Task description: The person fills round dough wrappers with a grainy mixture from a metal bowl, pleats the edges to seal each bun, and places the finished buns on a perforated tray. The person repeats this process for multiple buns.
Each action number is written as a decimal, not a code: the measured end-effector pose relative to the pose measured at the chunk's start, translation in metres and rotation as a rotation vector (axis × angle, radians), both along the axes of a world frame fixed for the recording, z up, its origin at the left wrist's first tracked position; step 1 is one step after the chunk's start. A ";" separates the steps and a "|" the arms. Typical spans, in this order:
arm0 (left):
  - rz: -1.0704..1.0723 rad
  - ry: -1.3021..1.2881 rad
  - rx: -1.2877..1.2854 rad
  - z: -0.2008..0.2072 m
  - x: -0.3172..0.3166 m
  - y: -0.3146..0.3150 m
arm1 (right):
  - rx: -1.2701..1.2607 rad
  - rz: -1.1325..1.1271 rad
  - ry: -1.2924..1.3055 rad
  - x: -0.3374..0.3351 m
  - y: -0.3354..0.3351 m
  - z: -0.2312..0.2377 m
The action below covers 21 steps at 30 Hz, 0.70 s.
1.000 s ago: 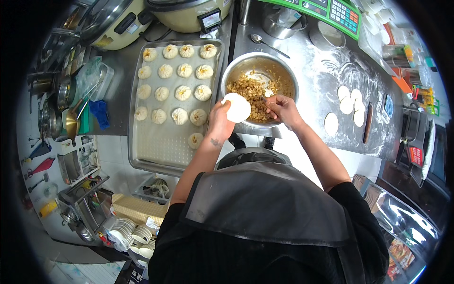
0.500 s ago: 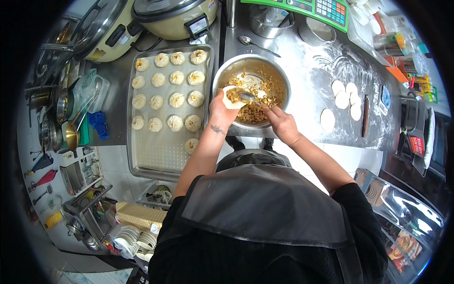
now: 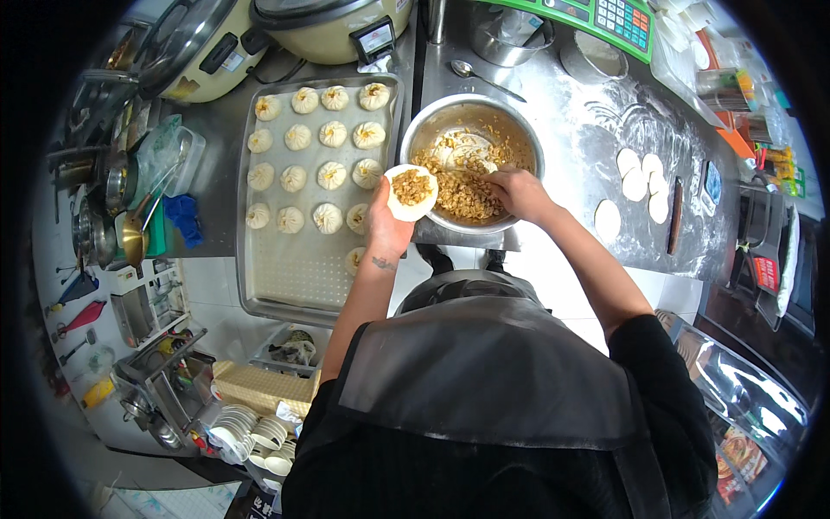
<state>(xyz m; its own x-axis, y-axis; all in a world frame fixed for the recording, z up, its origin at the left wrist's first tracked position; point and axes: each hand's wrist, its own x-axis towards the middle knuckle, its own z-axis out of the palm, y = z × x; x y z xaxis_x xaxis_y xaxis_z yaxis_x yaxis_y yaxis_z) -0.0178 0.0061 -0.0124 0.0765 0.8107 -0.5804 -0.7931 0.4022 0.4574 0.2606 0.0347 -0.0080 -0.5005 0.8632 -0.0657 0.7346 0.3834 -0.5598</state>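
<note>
On the palm and fingers of my left hand lies a round dough wrapper with a mound of brown chopped filling on it. It is at the left rim of a steel mixing bowl. My right hand reaches over the bowl's right side, fingers closed round a spoon whose head is down by the loose filling and mostly hidden. A metal tray to the left carries several pleated buns in rows, the lowest partly behind my left hand and wrist.
Several flat dough rounds and a dark rolling pin lie on the floured steel table at right. A second spoon, a steel pot and a green scale are beyond the bowl. Two cookers stand behind the tray.
My left hand has drawn the wrapper back to the bowl's left rim, its filling now facing up. My right hand has moved the spoon off the wrapper and down into the bowl.
</note>
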 end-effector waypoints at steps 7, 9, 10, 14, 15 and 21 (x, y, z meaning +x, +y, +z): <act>0.016 0.023 0.013 -0.006 -0.002 -0.005 | -0.208 -0.435 -0.101 0.000 0.003 0.001; 0.018 0.023 0.029 -0.007 -0.001 -0.006 | -0.294 -0.423 -0.063 -0.017 -0.003 -0.007; 0.017 0.021 0.034 -0.008 -0.001 -0.006 | -0.296 -0.409 0.048 -0.025 -0.006 -0.010; 0.006 0.041 0.020 -0.007 -0.002 -0.007 | -0.815 -0.590 0.406 -0.042 -0.005 -0.014; 0.009 0.044 0.013 -0.006 -0.002 -0.007 | -0.895 -0.622 0.499 -0.041 -0.005 -0.012; 0.021 0.144 -0.011 0.002 0.006 -0.001 | -1.084 -0.736 0.856 -0.024 -0.005 0.014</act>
